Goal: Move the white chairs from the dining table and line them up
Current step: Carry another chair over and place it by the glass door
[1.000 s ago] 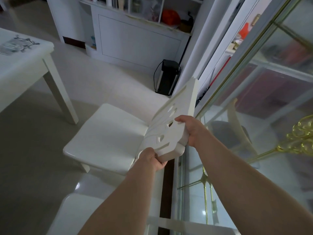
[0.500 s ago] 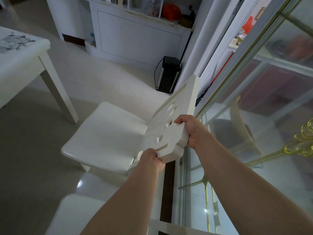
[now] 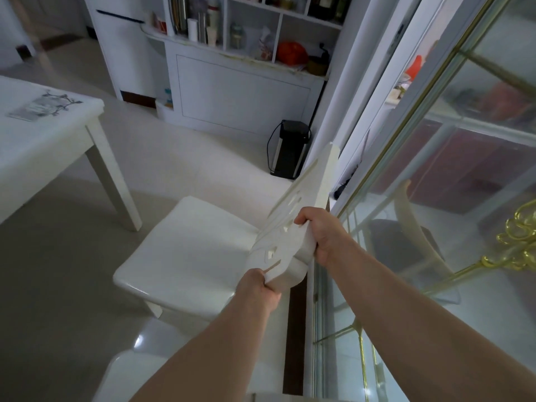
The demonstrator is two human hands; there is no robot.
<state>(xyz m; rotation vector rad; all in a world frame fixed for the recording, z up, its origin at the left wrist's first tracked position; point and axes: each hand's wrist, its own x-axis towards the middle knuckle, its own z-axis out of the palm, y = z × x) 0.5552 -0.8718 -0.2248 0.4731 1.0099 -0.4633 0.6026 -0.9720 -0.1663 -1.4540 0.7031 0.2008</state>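
A white chair (image 3: 185, 250) stands in the middle of the view, its seat toward the dining table (image 3: 37, 146) and its carved backrest against the glass door. My left hand (image 3: 258, 291) grips the near end of the backrest's top rail. My right hand (image 3: 322, 236) is closed over the rail a little farther along. The seat of a second white chair (image 3: 121, 375) shows at the bottom edge, directly before me and partly hidden by my left forearm.
A glass sliding door with gold trim (image 3: 406, 256) runs along the right side. A black appliance (image 3: 290, 149) with a cord stands on the floor by the white cabinet (image 3: 237, 94). The table's leg (image 3: 113, 181) is left of the chair, with bare tiled floor between.
The camera has tilted up, showing more of the cabinet shelves. Both hands keep the same grip, and the chair sits about where it was.
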